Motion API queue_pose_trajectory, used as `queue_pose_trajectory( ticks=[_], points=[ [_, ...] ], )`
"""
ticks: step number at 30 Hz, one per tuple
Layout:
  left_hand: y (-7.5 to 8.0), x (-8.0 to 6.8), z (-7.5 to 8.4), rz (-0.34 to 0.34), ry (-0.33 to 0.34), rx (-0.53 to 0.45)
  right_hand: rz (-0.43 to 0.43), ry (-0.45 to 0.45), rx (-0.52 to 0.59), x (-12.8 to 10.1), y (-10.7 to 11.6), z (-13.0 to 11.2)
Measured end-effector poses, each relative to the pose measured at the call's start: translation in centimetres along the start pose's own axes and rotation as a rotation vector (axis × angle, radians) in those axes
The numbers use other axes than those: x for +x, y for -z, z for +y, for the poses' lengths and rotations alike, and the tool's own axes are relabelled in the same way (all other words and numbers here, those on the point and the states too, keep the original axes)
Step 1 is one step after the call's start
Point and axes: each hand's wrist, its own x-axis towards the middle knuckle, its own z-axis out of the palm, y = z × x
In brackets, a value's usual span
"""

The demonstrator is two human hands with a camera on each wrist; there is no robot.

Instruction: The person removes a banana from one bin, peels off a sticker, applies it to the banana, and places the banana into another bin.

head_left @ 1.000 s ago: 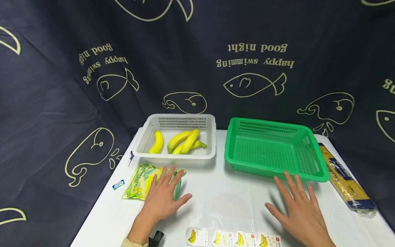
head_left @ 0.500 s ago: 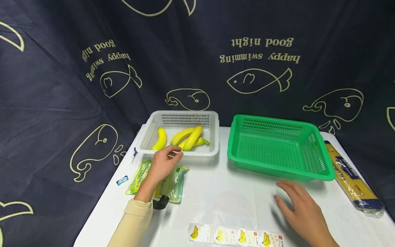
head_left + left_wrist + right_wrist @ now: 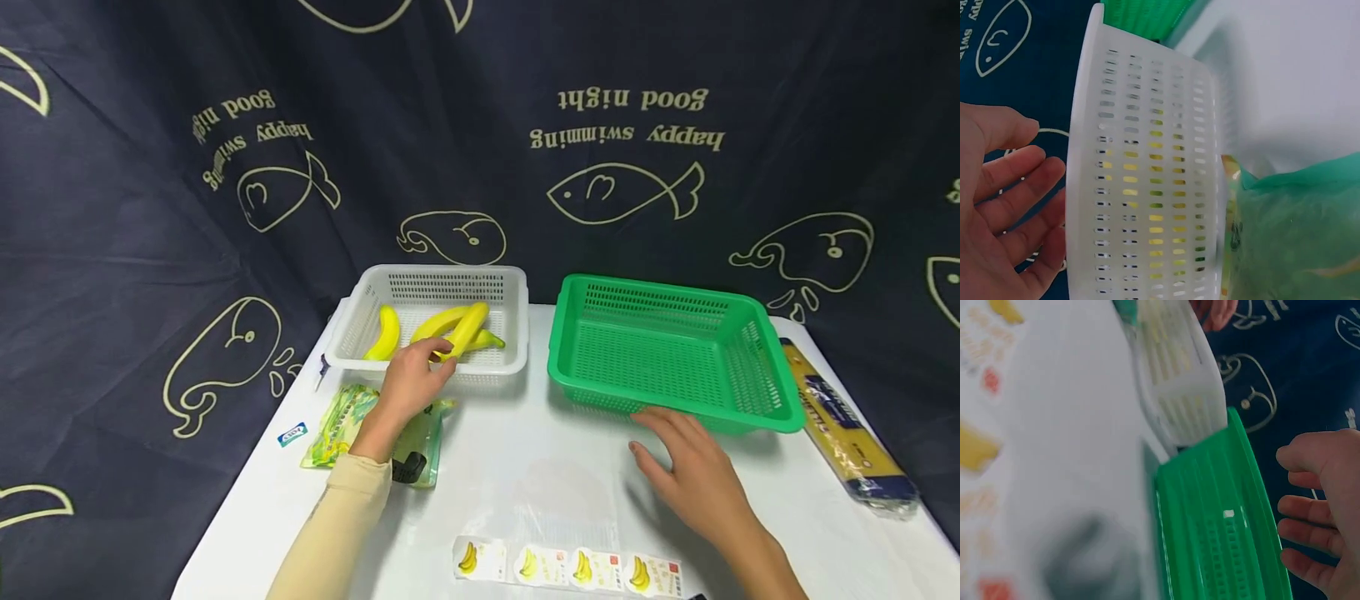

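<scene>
- Bananas [image 3: 450, 332] lie in the white basket [image 3: 360, 304], long axes slanting up-right, just beyond the left hand [image 3: 412, 379].
- Left hand: fingers loosely spread over the near rim, holding nothing.
- Right hand [image 3: 693, 475]: flat, relaxed, beside the green basket [image 3: 772, 417]; well apart from the fruit.

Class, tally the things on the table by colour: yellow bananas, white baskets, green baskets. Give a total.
Yellow bananas: 4
White basket: 1
Green basket: 1
Total: 6
</scene>
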Motion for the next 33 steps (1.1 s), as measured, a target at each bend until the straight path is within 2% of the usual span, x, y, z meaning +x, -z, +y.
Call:
queue_pose_trajectory(
  ticks=[4,7,11,18,25,33],
  points=[
    [0.3,0.5,-0.4,-0.002,-0.018,0.033,-0.037,0.039,0.036,2.9,-2.0,-0.8],
    [0.4,0.5,-0.9,-0.012,0.000,0.042,-0.060,0.064,0.053,4.8,-3.5,-1.6],
    [0.3,0.3,-1.5,-0.026,0.011,0.055,-0.060,0.076,0.062,6.6,-5.1,-2.5],
    [-0.1,0.0,-2.3,0.000,-0.011,0.031,-0.098,0.069,0.077,9.5,-7.3,-3.8],
    [-0.5,-0.2,-2.3,-0.027,0.018,0.010,-0.103,0.101,0.066,11.5,-9.7,-4.6],
    [-0.5,0.4,-1.8,-0.080,0.057,0.027,-0.123,0.111,-0.035,12.3,-11.6,-5.4]
  ],
)
